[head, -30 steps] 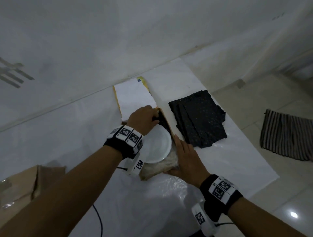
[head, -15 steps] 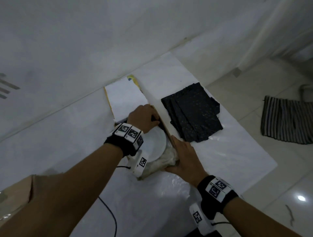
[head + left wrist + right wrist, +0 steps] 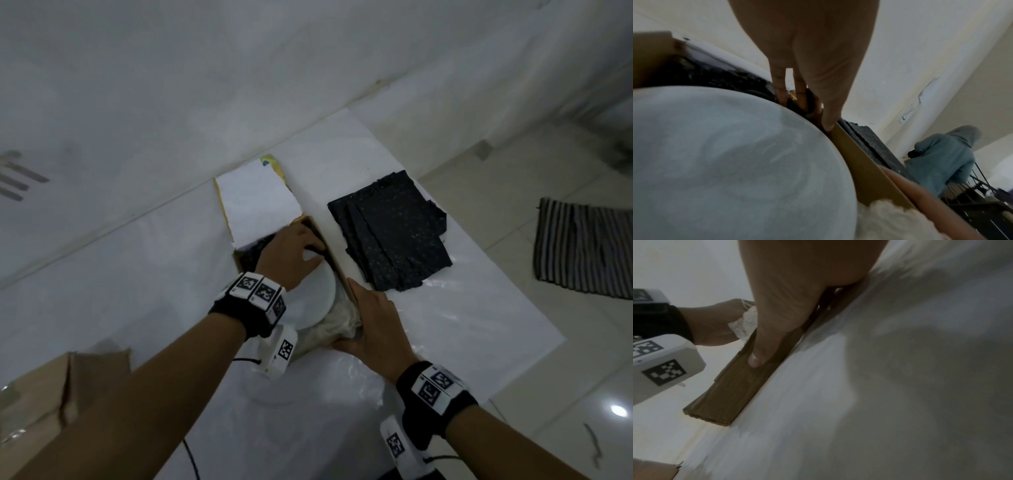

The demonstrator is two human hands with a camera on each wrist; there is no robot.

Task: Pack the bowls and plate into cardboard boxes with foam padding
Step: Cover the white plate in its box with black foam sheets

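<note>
A white plate (image 3: 315, 298) lies in an open cardboard box (image 3: 337, 270) at mid-table. My left hand (image 3: 308, 245) reaches over its far rim. In the left wrist view its straight fingers (image 3: 781, 95) dip into the gap between the plate (image 3: 725, 162) and the box wall (image 3: 863, 162), touching black foam (image 3: 715, 78). My right hand (image 3: 366, 315) lies flat along the box's right wall, and its thumb (image 3: 756, 360) presses the near wall (image 3: 731, 386). Crumpled white padding (image 3: 332, 329) fills the near right corner.
A stack of black foam sheets (image 3: 394, 233) lies right of the box, whose white flap (image 3: 260, 205) stands open behind. A white round dish (image 3: 270, 390) sits under my left wrist. Another cardboard box (image 3: 41, 394) is at lower left. A striped mat (image 3: 582, 250) lies on the floor past the table's right edge.
My left hand has shifted a little toward the box's far right corner and covers more of the plate. My right hand stays on the box wall.
</note>
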